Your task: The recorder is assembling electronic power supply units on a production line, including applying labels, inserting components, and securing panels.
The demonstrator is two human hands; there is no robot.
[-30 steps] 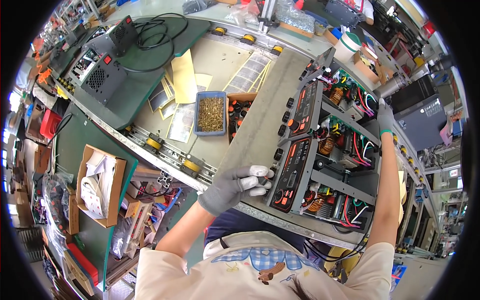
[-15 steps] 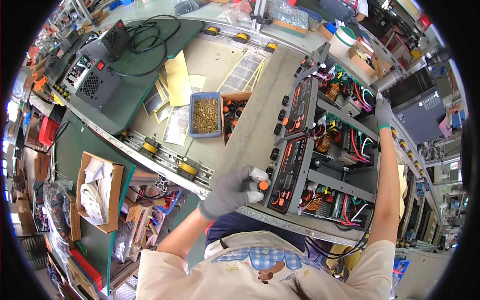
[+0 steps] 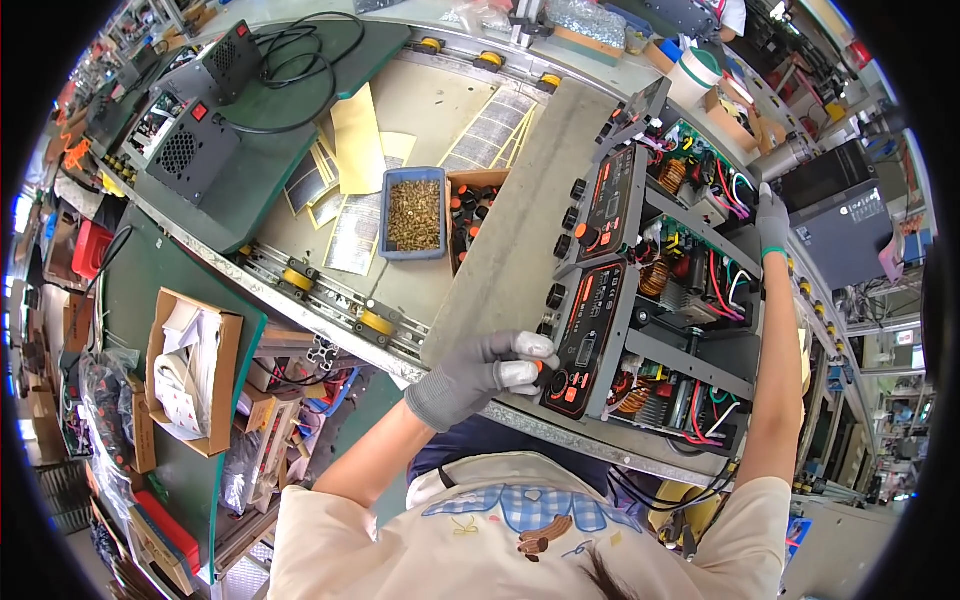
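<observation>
My left hand (image 3: 478, 372), in a grey glove with pale fingertips, pinches a black knob with an orange cap (image 3: 541, 367) at the front panel (image 3: 582, 345) of the nearest machine. Its thumb and fingers hide most of the knob. This open-topped machine shows copper coils (image 3: 634, 398), a grey crossbar (image 3: 690, 366) and red and white wires. Beside it stands a second machine (image 3: 608, 205), whose panel has an orange-capped knob (image 3: 587, 235) in place. My right hand (image 3: 772, 222), gloved too, lies with outstretched fingers at the rear edge of the machines.
A blue bin of small brass-coloured parts (image 3: 414, 255) stands beside a cardboard box of knobs (image 3: 478, 178). Yellow sheets (image 3: 356, 140) lie left of them. Two vented machines (image 3: 190, 150) sit on a green board. Roller rails (image 3: 340, 300) edge the bench. A white bucket (image 3: 692, 78) stands far right.
The orange-capped knob has moved slightly right with my left hand, closer against the nearest panel, and the fingers now cover more of it. My right hand stays at the machines' rear edge.
</observation>
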